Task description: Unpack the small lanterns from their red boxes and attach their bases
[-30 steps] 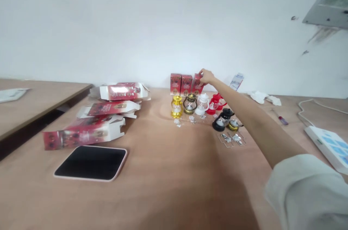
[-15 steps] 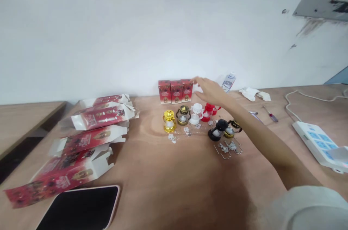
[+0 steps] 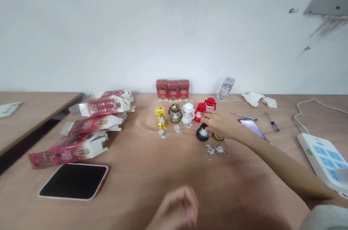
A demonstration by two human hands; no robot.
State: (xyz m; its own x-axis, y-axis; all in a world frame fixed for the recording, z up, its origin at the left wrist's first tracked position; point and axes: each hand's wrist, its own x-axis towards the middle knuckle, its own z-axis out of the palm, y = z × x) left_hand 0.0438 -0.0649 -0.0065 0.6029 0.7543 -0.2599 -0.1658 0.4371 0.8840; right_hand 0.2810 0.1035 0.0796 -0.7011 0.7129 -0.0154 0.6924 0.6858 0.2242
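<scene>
My right hand (image 3: 221, 125) reaches over the table and closes round a small black toy lantern (image 3: 202, 133), beside a gold-based one (image 3: 218, 137). Behind them stands a row of little lanterns: gold (image 3: 161, 117), bronze (image 3: 175, 113), white (image 3: 188, 113), and two red ones (image 3: 200, 111). Three small red boxes (image 3: 172, 90) stand against the wall. Tiny wire and metal parts (image 3: 214, 149) lie in front of the black lantern. My left hand (image 3: 176, 210) is low at the bottom edge, blurred, fingers curled.
Flat unfolded red-and-white cartons (image 3: 87, 125) are stacked at the left. A black phone (image 3: 73, 181) lies near the front left. A water bottle (image 3: 226, 87), a cloth (image 3: 258, 99), a screwdriver (image 3: 272, 123), a second phone (image 3: 254, 127) and a white power strip (image 3: 324, 155) lie to the right.
My right hand left the red boxes at the wall and drew back onto the black lantern. My left hand has come into view at the bottom.
</scene>
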